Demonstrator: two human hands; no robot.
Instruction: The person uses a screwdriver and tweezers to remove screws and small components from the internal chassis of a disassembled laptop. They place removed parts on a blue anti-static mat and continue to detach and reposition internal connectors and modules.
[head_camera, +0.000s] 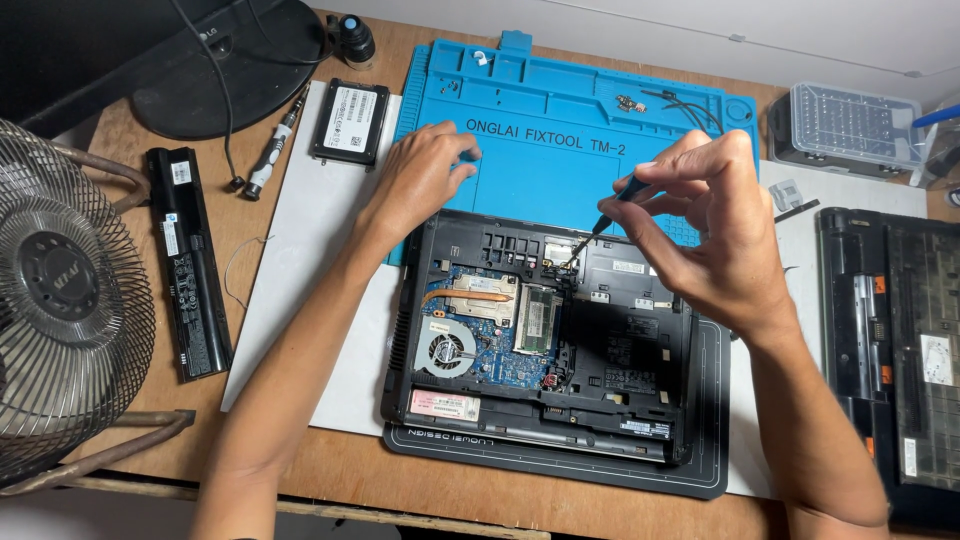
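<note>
An opened black laptop (620, 340) lies upside down in front of me, its circuit board, round fan (446, 350), copper heat pipe and memory module (538, 318) exposed. My right hand (705, 235) pinches a thin dark screwdriver (605, 215), its tip down at the laptop's upper middle edge near a small white part. My left hand (420, 175) rests palm down at the laptop's upper left corner, fingers on the blue silicone repair mat (560, 110).
The laptop sits on a dark mat (710, 460) over a white sheet (300, 260). Left: a long black battery (188, 260), a black drive (350, 120), a small driver (272, 150), a wire fan (60, 300). Right: a black cover (890, 340), a clear bit box (850, 122).
</note>
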